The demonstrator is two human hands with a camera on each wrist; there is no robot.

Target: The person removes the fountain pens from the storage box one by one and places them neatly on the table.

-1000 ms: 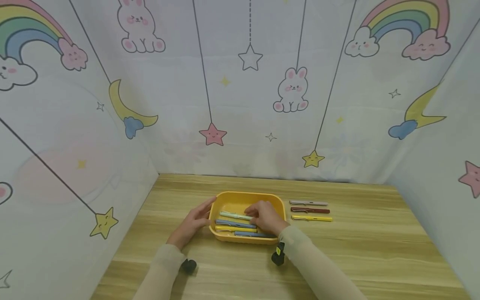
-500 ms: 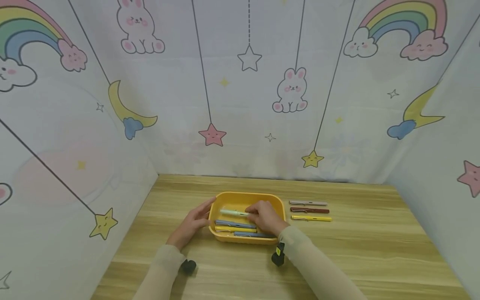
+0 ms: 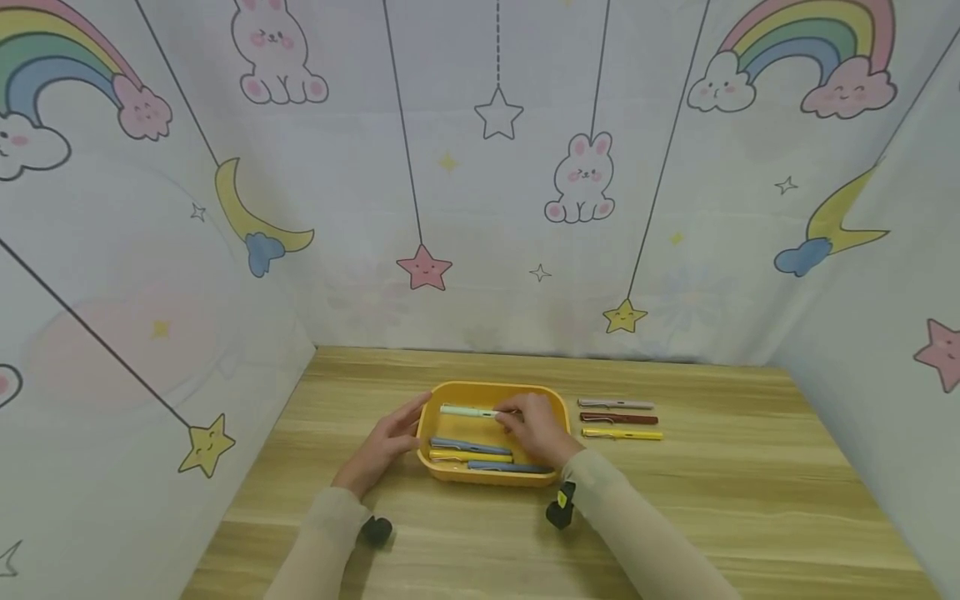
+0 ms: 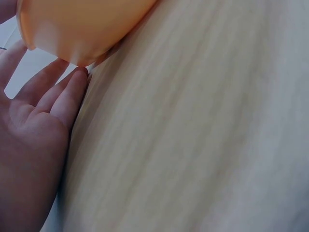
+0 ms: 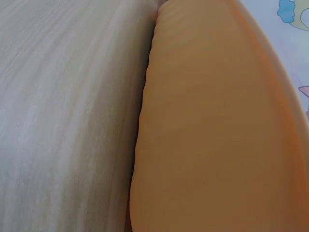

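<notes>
In the head view, my right hand (image 3: 536,427) reaches into a yellow plastic basket (image 3: 495,385) and pinches one end of a pale green pen (image 3: 467,411). Below that pen, near the basket's front wall, lie a blue pen (image 3: 471,447), a yellow pen (image 3: 472,457) and a second blue pen (image 3: 510,467). My left hand (image 3: 386,442) rests against the basket's left side, thumb and fingers spread; the left wrist view has its relaxed fingers (image 4: 70,99) at the basket wall. Only the basket's outer wall (image 5: 207,121) and the tabletop fill the right wrist view, the hand hidden.
Right of the basket, a greyish pen (image 3: 616,404), a dark red pen (image 3: 618,418) and another yellow pen (image 3: 623,434) lie in parallel on the wood-grain table (image 3: 712,517). Printed fabric walls (image 3: 480,200) enclose the table at the back and both sides.
The pale green pen has shifted toward the back of the basket, pinched by my right hand. My left hand and the other pens stay where they were.
</notes>
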